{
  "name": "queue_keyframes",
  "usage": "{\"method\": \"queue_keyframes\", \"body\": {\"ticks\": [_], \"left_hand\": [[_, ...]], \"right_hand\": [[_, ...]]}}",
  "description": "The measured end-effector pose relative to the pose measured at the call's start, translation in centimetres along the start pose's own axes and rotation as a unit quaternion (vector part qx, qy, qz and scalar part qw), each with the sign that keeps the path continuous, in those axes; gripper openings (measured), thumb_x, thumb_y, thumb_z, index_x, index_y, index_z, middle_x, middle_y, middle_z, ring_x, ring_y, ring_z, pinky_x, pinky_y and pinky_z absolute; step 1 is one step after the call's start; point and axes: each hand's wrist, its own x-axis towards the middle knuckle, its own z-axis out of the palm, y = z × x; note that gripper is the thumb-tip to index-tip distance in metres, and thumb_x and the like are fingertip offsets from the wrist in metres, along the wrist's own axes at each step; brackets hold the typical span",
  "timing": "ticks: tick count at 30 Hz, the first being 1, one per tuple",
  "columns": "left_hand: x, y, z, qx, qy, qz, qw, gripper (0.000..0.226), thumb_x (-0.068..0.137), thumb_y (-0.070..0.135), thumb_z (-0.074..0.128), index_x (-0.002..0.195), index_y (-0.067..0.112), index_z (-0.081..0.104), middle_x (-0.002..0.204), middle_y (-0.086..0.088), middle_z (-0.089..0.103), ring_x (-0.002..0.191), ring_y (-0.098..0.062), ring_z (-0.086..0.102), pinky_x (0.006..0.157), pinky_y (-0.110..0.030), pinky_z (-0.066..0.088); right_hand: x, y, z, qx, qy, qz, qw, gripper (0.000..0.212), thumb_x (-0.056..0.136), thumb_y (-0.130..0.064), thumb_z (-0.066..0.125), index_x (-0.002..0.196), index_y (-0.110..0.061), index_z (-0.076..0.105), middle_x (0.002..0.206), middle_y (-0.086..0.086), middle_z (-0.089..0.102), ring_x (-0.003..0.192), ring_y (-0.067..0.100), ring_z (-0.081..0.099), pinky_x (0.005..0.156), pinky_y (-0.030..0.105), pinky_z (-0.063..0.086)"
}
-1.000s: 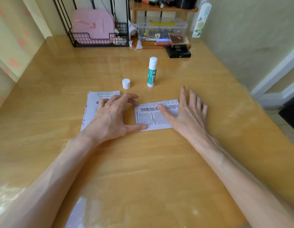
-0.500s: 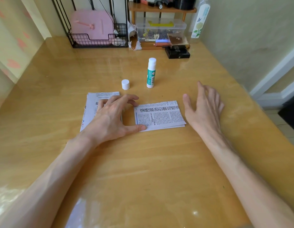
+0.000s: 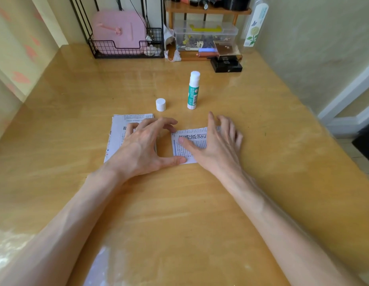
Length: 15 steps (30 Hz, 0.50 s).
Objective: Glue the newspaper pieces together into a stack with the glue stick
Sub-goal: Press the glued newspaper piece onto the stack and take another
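Two lots of newspaper pieces lie on the wooden table. A loose pile (image 3: 119, 129) is on the left, and a smaller glued stack (image 3: 190, 141) sits to its right. My left hand (image 3: 146, 147) rests over the left pile, its thumb tip touching the stack's near left corner. My right hand (image 3: 216, 145) lies flat on the stack, thumb and palm pressing it down. Just beyond the papers the glue stick (image 3: 193, 90) stands upright and uncapped. Its white cap (image 3: 160, 104) stands to the left of it.
At the back of the table (image 3: 262, 141) stand a black wire basket (image 3: 125, 48) with a pink case, a clear plastic box (image 3: 206, 36) under a small wooden shelf, and black boxes (image 3: 226, 64). A wall runs along the right side.
My right hand, which had lifted off to the right of the stack half a second ago, has come back onto it and presses it flat. The left hand has stayed put.
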Motion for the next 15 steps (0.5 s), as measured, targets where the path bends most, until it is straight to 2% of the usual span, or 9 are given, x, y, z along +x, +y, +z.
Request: {"method": "queue_keyframes", "body": {"ticks": [4,11,15], "left_hand": [[0.0,0.1,0.0,-0.001,-0.002,-0.002,1.000,0.094,0.062,0.095,0.057,0.140,0.045,0.042,0.125,0.033,0.056,0.130,-0.001,0.041,0.112,-0.043,0.027],[-0.1,0.1,-0.1,-0.003,-0.002,-0.001,1.000,0.090,0.064,0.093,0.059,0.139,0.046,0.042,0.125,0.033,0.056,0.126,0.000,0.042,0.112,-0.043,0.028],[-0.1,0.1,-0.1,-0.003,0.000,-0.002,1.000,0.090,0.063,0.093,0.059,0.139,0.047,0.042,0.125,0.034,0.055,0.130,-0.001,0.041,0.113,-0.044,0.027]], "right_hand": [[0.1,2.7,-1.2,0.001,0.002,0.034,0.999,0.107,0.087,-0.085,0.048,0.167,-0.020,0.018,0.162,0.008,0.030,0.156,0.026,0.017,0.123,0.052,0.018],[0.0,7.4,-2.8,-0.035,0.020,0.067,0.997,0.083,0.102,-0.066,0.042,0.167,-0.017,0.022,0.161,0.014,0.030,0.154,0.029,0.020,0.120,0.051,0.018],[-0.5,6.1,-2.4,-0.011,0.121,0.004,0.993,0.067,0.106,-0.053,0.047,0.158,-0.012,0.041,0.150,0.017,0.044,0.147,0.033,0.033,0.113,0.052,0.025]]}}
